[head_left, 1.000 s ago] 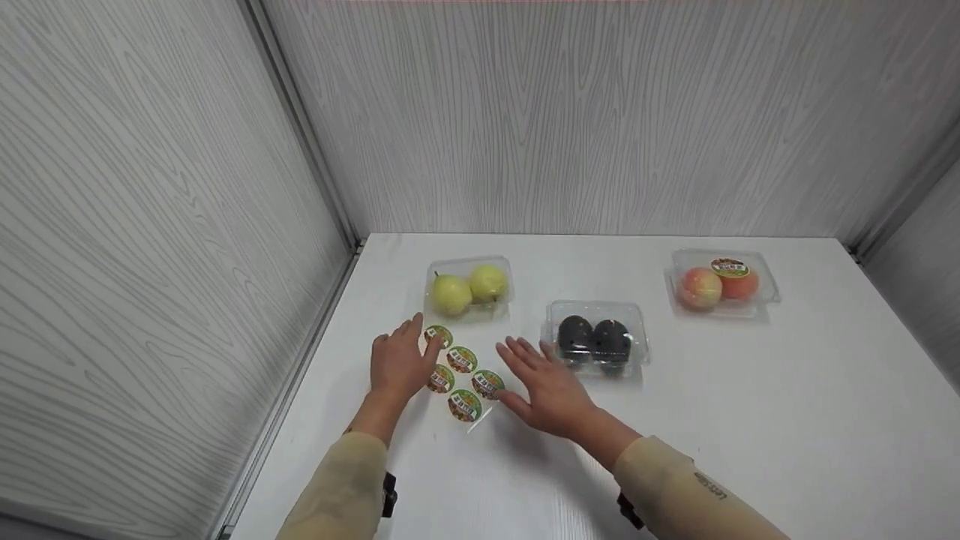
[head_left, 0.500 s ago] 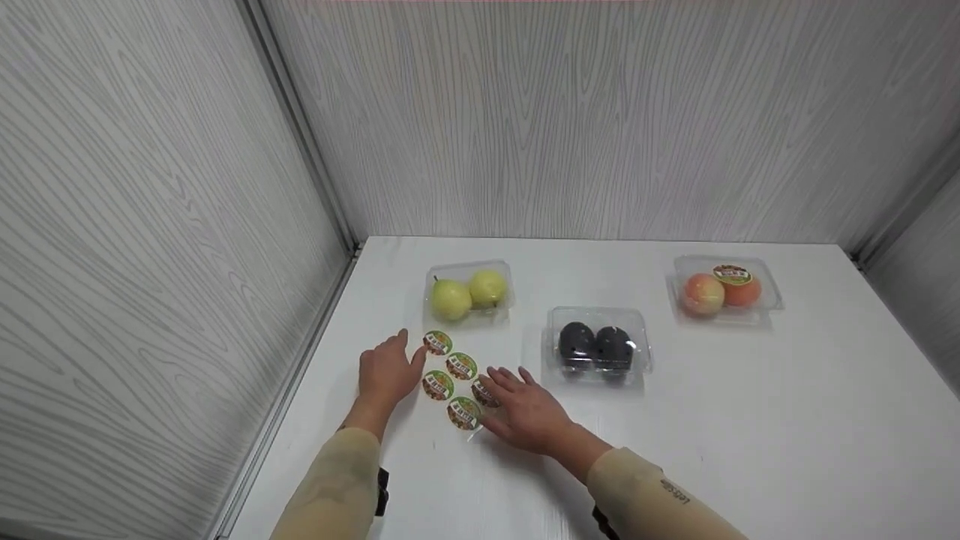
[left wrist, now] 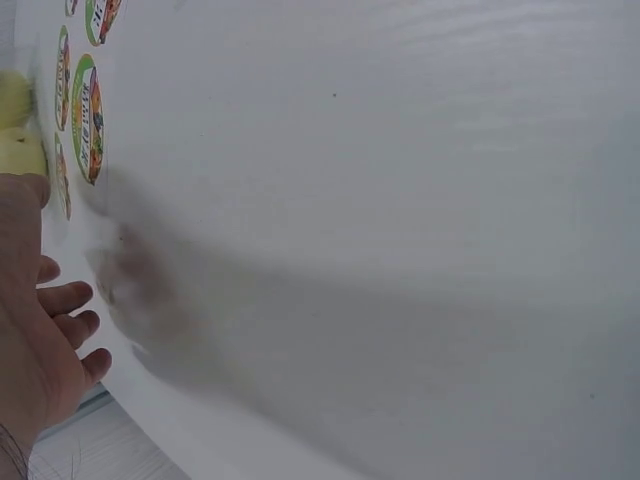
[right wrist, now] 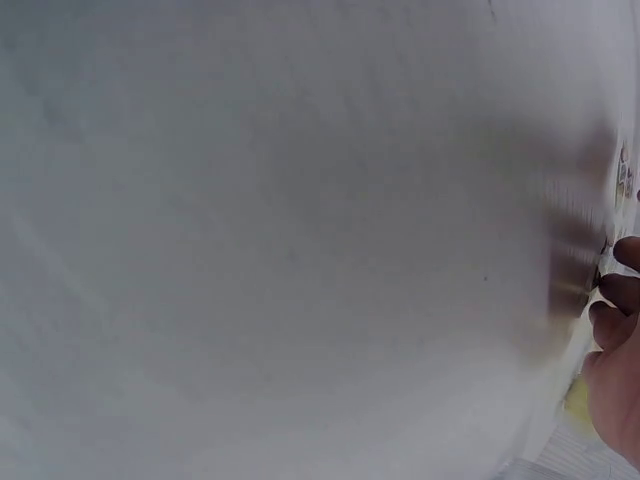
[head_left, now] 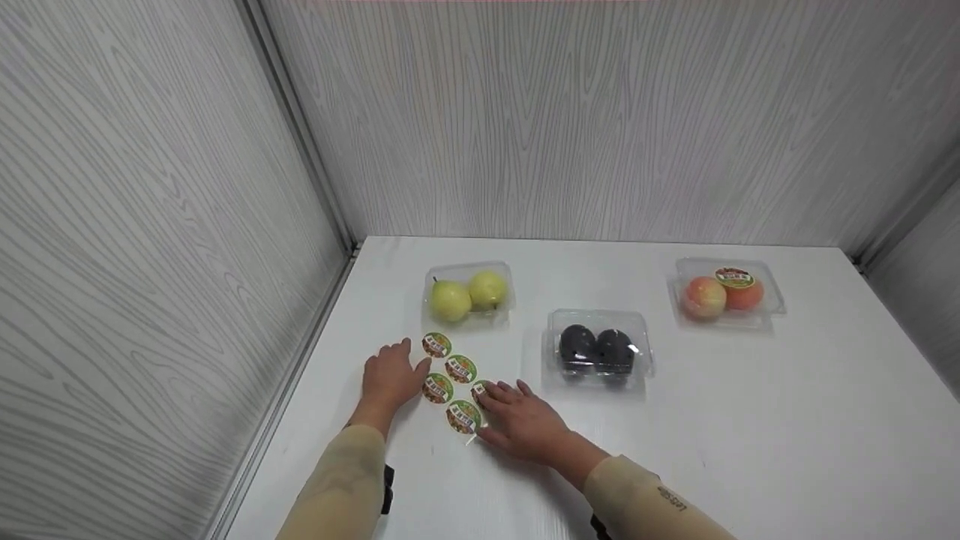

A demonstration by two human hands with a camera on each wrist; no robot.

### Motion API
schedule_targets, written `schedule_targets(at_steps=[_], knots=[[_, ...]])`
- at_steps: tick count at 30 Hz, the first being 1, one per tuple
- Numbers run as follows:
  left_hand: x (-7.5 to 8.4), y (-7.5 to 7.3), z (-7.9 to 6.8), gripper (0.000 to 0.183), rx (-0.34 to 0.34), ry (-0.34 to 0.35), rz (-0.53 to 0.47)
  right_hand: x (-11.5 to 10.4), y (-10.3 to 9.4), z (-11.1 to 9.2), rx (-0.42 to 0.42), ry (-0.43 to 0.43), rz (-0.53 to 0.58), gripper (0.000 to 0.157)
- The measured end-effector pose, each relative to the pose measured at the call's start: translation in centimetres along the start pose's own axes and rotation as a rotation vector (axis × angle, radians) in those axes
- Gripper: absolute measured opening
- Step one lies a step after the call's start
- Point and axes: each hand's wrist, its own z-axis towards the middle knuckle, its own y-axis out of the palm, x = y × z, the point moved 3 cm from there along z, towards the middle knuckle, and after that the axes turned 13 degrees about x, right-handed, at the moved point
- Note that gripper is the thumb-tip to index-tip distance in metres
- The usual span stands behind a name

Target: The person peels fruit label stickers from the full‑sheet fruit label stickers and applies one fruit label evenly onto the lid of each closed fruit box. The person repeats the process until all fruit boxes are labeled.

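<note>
Several round fruit-print stickers (head_left: pixel 460 369) with green rims lie on a see-through sheet on the white table. My left hand (head_left: pixel 391 377) is at the sheet's left side, thumb tip beside the lower-left sticker (head_left: pixel 437 388), fingers relaxed with nothing in them. In the left wrist view, its fingers hang loosely over the table near the stickers (left wrist: pixel 88 120). The fingertips of my right hand (head_left: pixel 526 424) overlap the rightmost sticker (head_left: pixel 480 391) and partly hide it. Its thumb reaches the edge of the lowest sticker (head_left: pixel 463 417). The right wrist view shows these fingers (right wrist: pixel 618 290) slightly bent, close over the table.
Behind the stickers stands a clear plastic box (head_left: pixel 469 268) with two yellow-green pears. Another clear box (head_left: pixel 600 319) holds two dark fruits, right of centre. At the far right, a box (head_left: pixel 686 266) of two peach-coloured fruits bears a sticker (head_left: pixel 735 278). Wood-grain panels (head_left: pixel 555 127) enclose the table.
My right hand has moved left and towards me, from beside the dark-fruit box onto the rightmost sticker. My left hand has drawn back slightly, uncovering the upper-left sticker.
</note>
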Motion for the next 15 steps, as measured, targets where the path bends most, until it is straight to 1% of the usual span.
schedule_targets(at_steps=[5,8,15], knots=[[-0.19,0.19,-0.13,0.07,-0.008,0.033,-0.013,-0.13,-0.09,-0.1,-0.025,0.005,0.018,0.06],[-0.19,0.31,-0.02,0.071,-0.016,0.039,-0.015,-0.11,-0.22,-0.04,-0.037,0.007,0.024,0.06],[-0.14,0.47,0.09,0.074,-0.047,0.011,-0.04,-0.03,-0.15,-0.02,-0.046,-0.004,0.029,0.06]])
